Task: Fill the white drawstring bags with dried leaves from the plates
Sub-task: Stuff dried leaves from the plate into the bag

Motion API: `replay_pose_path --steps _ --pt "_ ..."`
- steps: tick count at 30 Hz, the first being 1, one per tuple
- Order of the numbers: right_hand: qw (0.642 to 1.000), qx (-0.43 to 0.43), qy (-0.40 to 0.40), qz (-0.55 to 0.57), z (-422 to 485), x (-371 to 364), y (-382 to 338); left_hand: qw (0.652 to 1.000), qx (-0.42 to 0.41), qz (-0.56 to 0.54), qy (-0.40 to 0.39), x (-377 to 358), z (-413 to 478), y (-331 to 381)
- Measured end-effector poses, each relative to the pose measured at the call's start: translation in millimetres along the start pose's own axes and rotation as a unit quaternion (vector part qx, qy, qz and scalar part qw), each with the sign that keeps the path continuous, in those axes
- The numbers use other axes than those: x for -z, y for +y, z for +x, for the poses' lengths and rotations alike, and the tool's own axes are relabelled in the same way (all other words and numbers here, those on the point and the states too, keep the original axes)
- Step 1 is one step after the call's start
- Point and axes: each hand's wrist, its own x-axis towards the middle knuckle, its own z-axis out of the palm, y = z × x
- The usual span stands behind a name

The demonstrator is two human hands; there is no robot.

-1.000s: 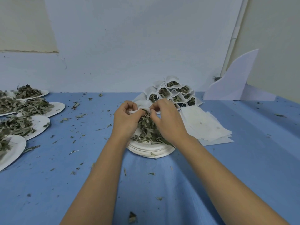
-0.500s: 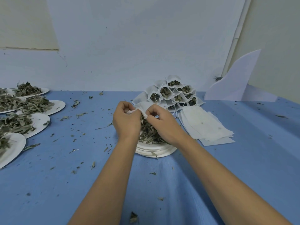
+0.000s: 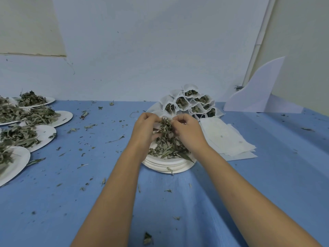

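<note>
The fingers (image 3: 153,120) of the left hand (image 3: 145,130) are curled and pinched narrow at the near rim of a white drawstring bag (image 3: 164,115), of which only a strip of white cloth is seen. The fingers of the right hand (image 3: 188,132) are likewise curled, closed on a clump of dried leaves (image 3: 165,126) held between the two hands. Whether the clump is already inside the bag mouth cannot be told, as the knuckles hide it.

Directly beneath both hands a heap of loose leaves (image 3: 167,150) is noted on a stack of white paper plates (image 3: 169,165), which rests on the blue worktop (image 3: 249,184). Both bare forearms are extended from the lower edge of the view toward this stack.

Just behind the hands, filled bags (image 3: 190,102) are piled against one another with open mouths facing forward, green leaf visible inside each. To the right of the stack, touching or nearly touching it, a pile of flat empty bags (image 3: 226,139) is laid out.

At the far left, further plates heaped with leaves (image 3: 26,134) are set overlapping one another. Leaf fragments (image 3: 89,126) are scattered across the worktop. At the far right, a white curved board (image 3: 258,93) is stood against the wall.
</note>
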Motion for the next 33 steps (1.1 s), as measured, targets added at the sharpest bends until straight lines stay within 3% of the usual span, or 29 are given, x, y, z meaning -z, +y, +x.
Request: replay_pose_path --steps 4,8,14,27,30,33 --pt "1.0 -0.015 0.017 0.019 3.0 3.0 -3.1 0.995 -0.034 0.077 -0.06 4.9 -2.8 -2.2" --pt "0.999 -0.03 0.003 0.032 3.1 2.6 -3.3 0.969 -0.131 0.211 -0.003 3.4 -5.5 -7.6" --pt "0.985 -0.068 -0.079 0.14 4.2 10.1 -10.8 0.97 -0.156 0.177 0.053 5.7 -3.9 -8.6" --pt "0.986 -0.029 -0.162 0.031 -2.8 1.3 -12.4 0.921 -0.197 0.257 0.218 3.9 -2.3 -16.5" --pt "0.99 -0.021 -0.135 0.021 -1.7 3.3 -11.8 0.928 -0.187 0.255 0.199 3.6 -2.1 -14.2" --pt "0.998 -0.007 -0.066 0.002 1.4 5.1 -9.3 0.972 -0.12 0.174 0.1 5.5 -0.6 -8.8"
